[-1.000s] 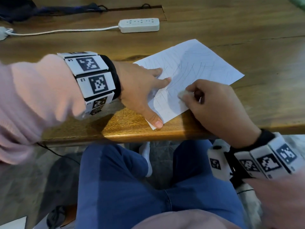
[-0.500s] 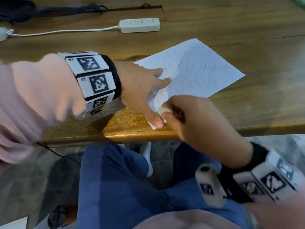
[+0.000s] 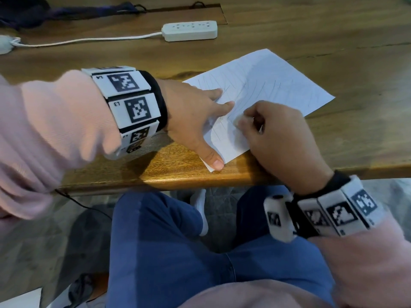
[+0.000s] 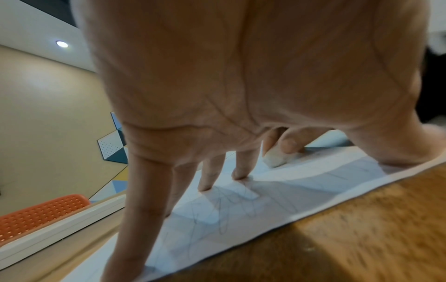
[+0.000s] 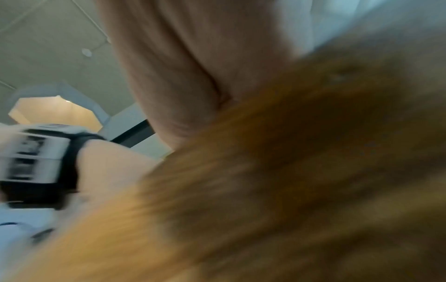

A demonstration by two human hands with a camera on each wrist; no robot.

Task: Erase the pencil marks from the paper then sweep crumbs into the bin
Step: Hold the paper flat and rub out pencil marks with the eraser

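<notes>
A white sheet of paper (image 3: 266,85) with faint pencil lines lies on the wooden table (image 3: 333,41) near its front edge. My left hand (image 3: 200,116) lies flat on the sheet's left side, fingers spread and straight, thumb on the near corner. My right hand (image 3: 278,138) pinches a small pale eraser (image 3: 239,121) and presses it on the middle of the sheet. In the left wrist view the eraser (image 4: 275,159) sits on the paper (image 4: 241,219) under the right fingertips, past my left fingers (image 4: 210,175). The right wrist view is blurred.
A white power strip (image 3: 190,30) with its cable lies at the back of the table. Dark cloth (image 3: 33,14) sits at the far left corner. An orange perforated chair back (image 4: 36,213) shows beyond the table. My blue-trousered legs (image 3: 189,252) are under the table edge.
My right hand with the eraser moved from the sheet's near corner back up to its middle, after sliding down half a second before. The left hand stayed put.
</notes>
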